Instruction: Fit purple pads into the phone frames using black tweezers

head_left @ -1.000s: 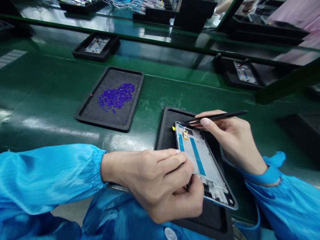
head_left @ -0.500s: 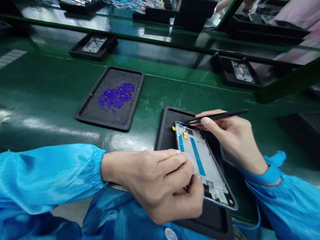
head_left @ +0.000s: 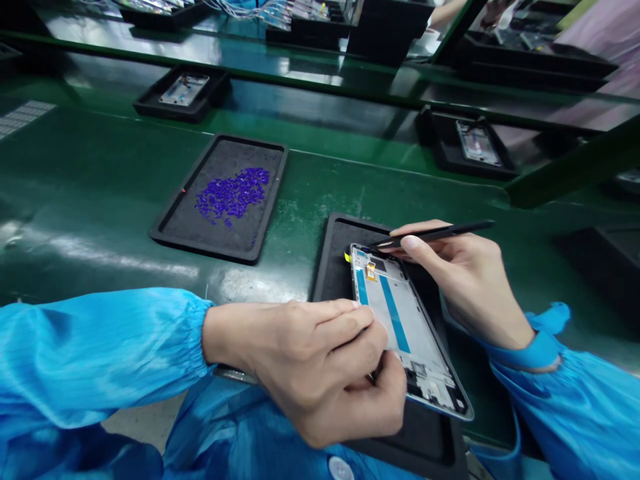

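A silver phone frame (head_left: 427,320) with blue strips and a small orange flex cable (head_left: 371,270) sits tilted over a black tray (head_left: 336,257). My left hand (head_left: 320,367) is closed on the frame's near left edge; its curled fingers hide that part. Between the thumb and fingers of my right hand (head_left: 463,273) are black tweezers (head_left: 440,232). Their tips reach the frame's top end, close to a yellow tab (head_left: 347,257). Whatever may be between the tips is too small to make out.
Left of the frame, another black tray (head_left: 170,230) carries a scatter of tiny purple pieces (head_left: 234,193). Behind, trays with phone frames stand at left (head_left: 183,90) and right (head_left: 477,143). A green post (head_left: 575,160) rises at right; a shelf runs across the back.
Both rear trays with phone frames have shifted slightly left. My hands, the tweezers and the held frame look almost unmoved.
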Demonstrator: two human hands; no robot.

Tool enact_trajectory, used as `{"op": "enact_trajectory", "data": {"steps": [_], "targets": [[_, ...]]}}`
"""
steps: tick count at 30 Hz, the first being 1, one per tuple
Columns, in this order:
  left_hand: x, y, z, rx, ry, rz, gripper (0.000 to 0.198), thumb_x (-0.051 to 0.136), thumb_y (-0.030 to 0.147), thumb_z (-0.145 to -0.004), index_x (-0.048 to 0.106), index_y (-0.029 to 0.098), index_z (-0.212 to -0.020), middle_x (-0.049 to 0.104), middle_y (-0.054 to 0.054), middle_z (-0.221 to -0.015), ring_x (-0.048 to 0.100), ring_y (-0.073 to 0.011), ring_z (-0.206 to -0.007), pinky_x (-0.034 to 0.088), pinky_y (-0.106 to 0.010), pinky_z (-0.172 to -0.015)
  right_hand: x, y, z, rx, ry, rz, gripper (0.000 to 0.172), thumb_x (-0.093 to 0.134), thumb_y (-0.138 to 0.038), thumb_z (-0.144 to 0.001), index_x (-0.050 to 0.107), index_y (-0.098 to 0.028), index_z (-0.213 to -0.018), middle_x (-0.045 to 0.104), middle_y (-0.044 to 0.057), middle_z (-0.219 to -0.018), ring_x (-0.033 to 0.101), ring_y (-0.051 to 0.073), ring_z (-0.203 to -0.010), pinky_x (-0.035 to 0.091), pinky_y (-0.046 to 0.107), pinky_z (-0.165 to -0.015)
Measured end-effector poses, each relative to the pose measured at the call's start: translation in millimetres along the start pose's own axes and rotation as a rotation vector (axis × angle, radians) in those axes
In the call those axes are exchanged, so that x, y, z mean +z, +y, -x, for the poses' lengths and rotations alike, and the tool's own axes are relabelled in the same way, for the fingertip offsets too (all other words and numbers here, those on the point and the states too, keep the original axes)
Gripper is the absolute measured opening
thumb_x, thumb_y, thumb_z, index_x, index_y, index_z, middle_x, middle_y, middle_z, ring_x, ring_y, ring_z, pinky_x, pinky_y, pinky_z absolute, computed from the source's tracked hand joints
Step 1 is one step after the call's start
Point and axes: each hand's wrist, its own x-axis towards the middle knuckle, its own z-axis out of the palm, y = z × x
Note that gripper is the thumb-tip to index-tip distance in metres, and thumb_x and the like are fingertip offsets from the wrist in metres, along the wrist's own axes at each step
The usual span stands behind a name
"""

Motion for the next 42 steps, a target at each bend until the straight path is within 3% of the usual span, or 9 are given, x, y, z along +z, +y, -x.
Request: {"op": "enact_trajectory", "data": {"steps": [7, 16, 24, 33, 37, 42], "targets": [[-2.9, -2, 0, 0.018, -0.029, -0.035, 0.016, 0.061, 0.02, -0.093, 0.072, 0.014, -0.103, 0.075, -0.009, -0.09, 0.072, -0.0211, -0.085, 0.062, -0.033, -0.077, 0, -2, -1, 0.006, -0.01, 0.031, 0.025, 0.068, -0.045, -0.09, 0.074, -0.02, -0.093, 0.077, 0.005, -0.093, 0.075, 0.023, -0.084, 0.059, 0.034, -0.074], [-1.8, 0, -1, 0.01, -0.033, -0.047, 0.016, 0.057, 0.019, -0.095, 0.071, 0.015, -0.103, 0.075, -0.008, -0.091, 0.072, -0.0199, -0.086, 0.062, -0.032, -0.078, 3, -11, 4, -0.156, 0.006, 0.212, 0.018, 0.063, -0.033, -0.094, 0.074, -0.018, -0.092, 0.075, 0.004, -0.098, 0.069, 0.016, -0.079, 0.053, 0.025, -0.067], [-1.3, 1, -2, 0.004, -0.033, 0.023, 0.018, 0.06, 0.022, -0.093, 0.072, 0.012, -0.101, 0.075, -0.011, -0.091, 0.073, -0.0222, -0.084, 0.062, -0.033, -0.074, 4, -11, 5, -0.174, 0.017, 0.226, 0.017, 0.06, -0.032, -0.094, 0.072, -0.019, -0.095, 0.074, 0.004, -0.095, 0.069, 0.016, -0.077, 0.054, 0.026, -0.066], [-0.6, 18, 0, -0.048, -0.175, 0.133, 0.021, 0.055, 0.02, -0.093, 0.072, 0.01, -0.1, 0.075, -0.012, -0.092, 0.07, -0.0196, -0.079, 0.062, -0.033, -0.076, 0, -11, 4, -0.129, -0.036, 0.133, 0.017, 0.062, -0.034, -0.094, 0.075, -0.025, -0.088, 0.074, 0.003, -0.099, 0.072, 0.02, -0.084, 0.058, 0.031, -0.074], [4.0, 25, 0, -0.163, -0.242, 0.197, 0.018, 0.056, 0.018, -0.094, 0.071, 0.01, -0.099, 0.072, -0.01, -0.093, 0.068, -0.0186, -0.079, 0.06, -0.032, -0.075, -3, -9, 2, -0.108, -0.049, 0.094, 0.018, 0.064, -0.038, -0.093, 0.075, -0.025, -0.088, 0.075, 0.003, -0.099, 0.073, 0.02, -0.084, 0.06, 0.032, -0.076], [7.8, 24, -1, -0.257, -0.302, 0.229, 0.026, 0.056, 0.035, -0.1, 0.068, 0.012, -0.098, 0.068, -0.006, -0.092, 0.064, -0.0183, -0.081, 0.056, -0.031, -0.073, -4, 1, -3, 0.025, -0.025, -0.22, 0.024, 0.071, -0.045, -0.088, 0.072, -0.021, -0.095, 0.075, 0.004, -0.092, 0.075, 0.022, -0.087, 0.062, 0.035, -0.08]]}}
